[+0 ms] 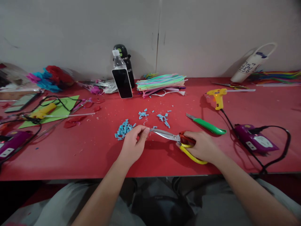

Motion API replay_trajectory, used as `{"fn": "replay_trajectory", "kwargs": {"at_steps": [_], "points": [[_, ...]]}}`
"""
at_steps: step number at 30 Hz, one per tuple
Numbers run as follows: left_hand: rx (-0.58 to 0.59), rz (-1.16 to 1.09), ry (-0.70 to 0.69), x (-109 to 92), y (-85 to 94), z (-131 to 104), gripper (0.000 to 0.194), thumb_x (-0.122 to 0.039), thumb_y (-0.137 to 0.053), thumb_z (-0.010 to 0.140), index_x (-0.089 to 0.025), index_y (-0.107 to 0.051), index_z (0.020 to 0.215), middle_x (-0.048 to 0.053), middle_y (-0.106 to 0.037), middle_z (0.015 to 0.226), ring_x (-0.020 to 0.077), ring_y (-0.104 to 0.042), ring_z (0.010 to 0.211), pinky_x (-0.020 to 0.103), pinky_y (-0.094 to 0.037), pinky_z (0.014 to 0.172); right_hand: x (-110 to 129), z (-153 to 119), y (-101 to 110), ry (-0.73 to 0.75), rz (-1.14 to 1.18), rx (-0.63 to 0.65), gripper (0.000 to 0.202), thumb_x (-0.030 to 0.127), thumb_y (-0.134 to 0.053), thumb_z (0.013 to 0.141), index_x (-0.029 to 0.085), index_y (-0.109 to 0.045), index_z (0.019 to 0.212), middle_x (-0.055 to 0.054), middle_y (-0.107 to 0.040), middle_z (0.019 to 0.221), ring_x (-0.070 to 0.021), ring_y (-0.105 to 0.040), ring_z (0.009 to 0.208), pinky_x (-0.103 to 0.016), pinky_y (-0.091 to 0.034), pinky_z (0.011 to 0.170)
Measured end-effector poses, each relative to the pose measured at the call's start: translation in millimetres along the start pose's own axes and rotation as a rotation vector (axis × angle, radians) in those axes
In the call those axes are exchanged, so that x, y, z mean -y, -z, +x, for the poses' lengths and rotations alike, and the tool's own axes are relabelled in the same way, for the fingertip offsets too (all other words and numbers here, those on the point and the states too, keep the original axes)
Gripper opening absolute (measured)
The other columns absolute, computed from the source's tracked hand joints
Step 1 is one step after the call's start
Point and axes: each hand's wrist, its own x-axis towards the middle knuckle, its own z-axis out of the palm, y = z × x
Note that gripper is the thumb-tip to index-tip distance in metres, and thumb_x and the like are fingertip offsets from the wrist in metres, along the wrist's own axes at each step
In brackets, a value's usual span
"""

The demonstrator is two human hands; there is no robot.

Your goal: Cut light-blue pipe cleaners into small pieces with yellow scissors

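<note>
Here I have the scissors [166, 134] just right of my left hand [134, 144], its thumb and forefinger pinched on something too small to tell, blades angling far-left from my right hand's [203, 145] curled fingers.

Head view: here's our single outlook, from the wearer's own eye level, above the near side of the table [94, 161].
Facing: forward and down, straight across to the grey wall [199, 37] filling the top.
Table edge: nearly level, low in the picture, the surface spanning full width.
Hands: left [134, 142] and right [203, 146], close up, just below centre.
Forearms [103, 194]: reaching in from the bottom, nearest of all.
Lap [63, 204]: seen steeply from above.
</note>
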Motion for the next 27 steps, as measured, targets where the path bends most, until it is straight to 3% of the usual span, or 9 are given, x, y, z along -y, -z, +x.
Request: {"fn": "replay_trajectory", "kwargs": {"at_steps": [7,13,27], "points": [[-0.002,0.001,0.0,-1.0,-0.1,0.2,0.03,-0.039,-0.045,0.096,-0.018,-0.056,0.078,-0.002,-0.055,0.068,0.0109,-0.051,0.065,0.023,-0.038,0.062,-0.6,0.9,-0.6,0.026,0.001,0.003,0.019,0.034,-0.06,0.073,0.022,-0.047,0.066,0.001,-0.057,0.061,-0.0126,-0.043,0.055,-0.026,-0.023,0.054],[0.004,-0.001,-0.004,-1.7,0.1,0.3,0.029,-0.038,-0.045,0.096,-0.018,-0.055,0.077,-0.002,-0.055,0.067,0.0107,-0.051,0.065,0.022,-0.038,0.062,-3.1,1.5,-2.9,0.013,0.005,0.007,0.021,0.04,-0.06,0.076,0.023,-0.05,0.067,0.001,-0.057,0.061,-0.0131,-0.042,0.055,-0.026,-0.024,0.055],[-0.005,0.028,-0.018,0.2,0.5,0.6,0.027,-0.037,-0.045,0.095,-0.018,-0.058,0.081,0.0,-0.058,0.071,0.0122,-0.051,0.066,0.023,-0.038,0.061,-2.7,-0.3,0.1,0.008,0.002,0.013,0.022,0.035,-0.06,0.074,0.022,-0.044,0.065,0.003,-0.049,0.057,-0.0119,-0.039,0.054,-0.026,-0.022,0.052]]}}
